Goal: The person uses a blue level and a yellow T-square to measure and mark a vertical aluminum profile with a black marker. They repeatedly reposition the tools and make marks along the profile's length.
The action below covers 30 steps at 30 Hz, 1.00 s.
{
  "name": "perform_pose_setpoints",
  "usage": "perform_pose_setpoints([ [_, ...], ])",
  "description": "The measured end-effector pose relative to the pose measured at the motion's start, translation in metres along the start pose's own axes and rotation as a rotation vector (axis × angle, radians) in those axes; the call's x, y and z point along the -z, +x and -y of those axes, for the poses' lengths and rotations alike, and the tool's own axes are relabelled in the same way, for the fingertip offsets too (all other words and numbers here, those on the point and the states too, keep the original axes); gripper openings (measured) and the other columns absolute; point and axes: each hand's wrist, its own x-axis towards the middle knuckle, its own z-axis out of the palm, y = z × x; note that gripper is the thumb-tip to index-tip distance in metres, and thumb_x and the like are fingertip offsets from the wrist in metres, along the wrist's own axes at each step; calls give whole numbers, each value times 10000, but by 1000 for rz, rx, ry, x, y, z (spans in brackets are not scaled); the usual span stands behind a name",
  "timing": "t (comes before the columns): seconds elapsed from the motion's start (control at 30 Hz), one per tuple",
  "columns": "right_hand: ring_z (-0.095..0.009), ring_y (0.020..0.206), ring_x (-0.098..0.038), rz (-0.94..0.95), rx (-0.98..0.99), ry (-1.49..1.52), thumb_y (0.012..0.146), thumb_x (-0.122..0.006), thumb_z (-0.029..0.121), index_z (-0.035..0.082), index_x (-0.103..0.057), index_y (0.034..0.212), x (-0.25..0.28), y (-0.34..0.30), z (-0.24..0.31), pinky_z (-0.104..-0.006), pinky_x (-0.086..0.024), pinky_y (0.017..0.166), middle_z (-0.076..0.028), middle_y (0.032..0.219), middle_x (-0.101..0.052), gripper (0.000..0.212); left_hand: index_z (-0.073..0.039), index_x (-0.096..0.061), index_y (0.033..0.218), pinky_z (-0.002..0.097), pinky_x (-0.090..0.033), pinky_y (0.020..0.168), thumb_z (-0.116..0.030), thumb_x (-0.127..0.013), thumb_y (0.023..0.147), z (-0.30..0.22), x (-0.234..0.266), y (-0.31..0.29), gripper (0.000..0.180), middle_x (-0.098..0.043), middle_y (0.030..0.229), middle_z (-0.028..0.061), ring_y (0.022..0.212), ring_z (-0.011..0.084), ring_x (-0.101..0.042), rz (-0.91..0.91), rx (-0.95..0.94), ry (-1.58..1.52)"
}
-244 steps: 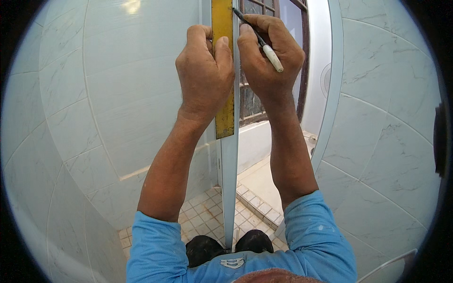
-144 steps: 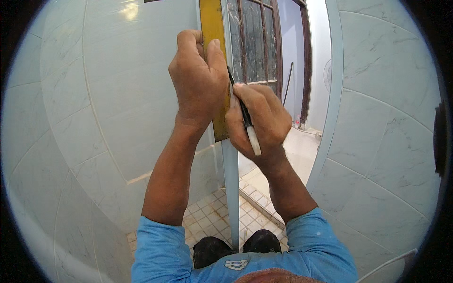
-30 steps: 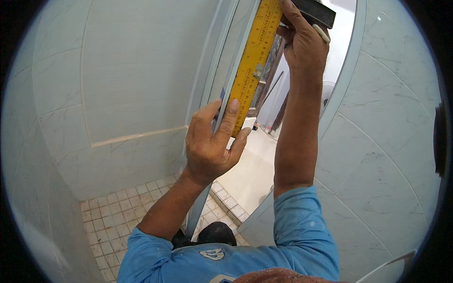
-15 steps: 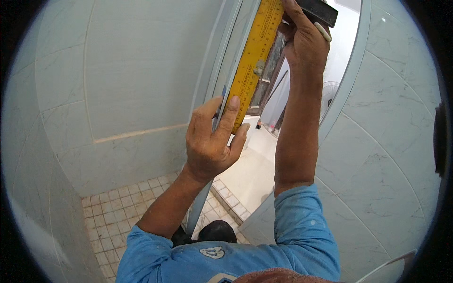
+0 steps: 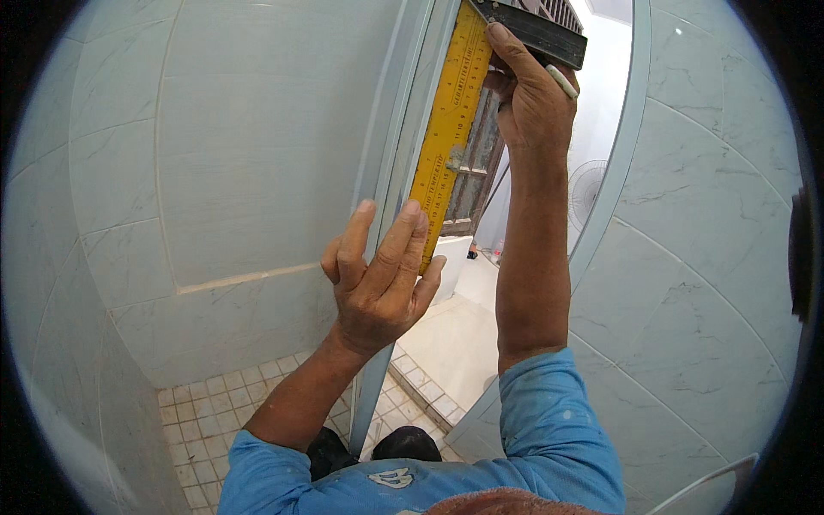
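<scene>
A try square point(image 5: 448, 129) with a yellow marked blade and a black stock lies along the edge of a pale blue-grey door panel point(image 5: 396, 154). My right hand point(image 5: 541, 112) grips it at the upper end, where blade and stock meet, thumb on top. A short whitish stick point(image 5: 562, 81) pokes out between that hand's fingers; its kind is unclear. At the blade's lower end is my left hand point(image 5: 378, 292), fingers stretched out, with fingertips at the blade and the thumb beside its right edge. The fingers of my right hand behind the square are partly hidden.
Beyond the doorway stand a white fan point(image 5: 586, 193) and a dark wooden frame point(image 5: 474, 176). A small tiled step point(image 5: 421, 386) crosses the threshold. Marbled tile walls point(image 5: 678, 283) flank me, and square floor tiles point(image 5: 206, 421) lie below left.
The square and my right hand have shifted down and left in view, showing more of the black stock. My left hand's fingers have straightened and spread.
</scene>
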Motion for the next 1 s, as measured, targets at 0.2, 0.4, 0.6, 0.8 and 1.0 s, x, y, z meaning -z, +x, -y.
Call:
perform_pose_setpoints([
  [0.2, -173, 807, -787, 4, 32, -8, 1003, -820, 77, 35, -735, 1226, 2, -4, 0, -294, -620, 656, -88, 1043, -821, 243, -56, -807, 1327, 478, -294, 1139, -311, -882, 912, -5, 0, 1, 493, -728, 1501, 38, 1492, 340, -447, -15, 5, -9],
  [0.4, -163, 790, -783, -12, 3, 26, 1000, -831, 88, 34, -774, 1134, 5, 2, -4, -286, -603, 655, -78, 1001, -825, 155, -80, -818, 1313, 455, -306, 1114, -318, -883, 926, -7, -3, -1, 459, -757, 1465, 16, 1428, 304, -479, -26, 7, -30],
  [0.6, -173, 796, -786, 8, -26, 55, 996, -821, 46, 35, -754, 1182, 6, 1, -1, -288, -600, 633, -84, 1002, -821, 199, -89, -820, 1312, 447, -308, 1111, -338, -898, 918, -9, -4, -2, 473, -762, 1460, 18, 1405, 287, -488, -22, 16, -57],
  [0.8, -186, 814, -793, 41, 31, 79, 997, -804, 14, 7, -685, 1315, 7, 4, -1, -301, -639, 633, -101, 1036, -811, 340, -70, -791, 1353, 415, -374, 1134, -370, -960, 851, -9, 1, 1, 608, -745, 1476, 44, 1401, 279, -468, -6, -10, -75],
  [1.0, -179, 829, -799, 43, 46, 71, 997, -805, 14, -3, -669, 1359, 8, 5, 1, -286, -651, 618, -110, 1053, -811, 387, -70, -789, 1354, 413, -375, 1136, -393, -945, 866, -10, 1, 1, 605, -746, 1474, 51, 1403, 275, -470, 3, -13, -83],
])
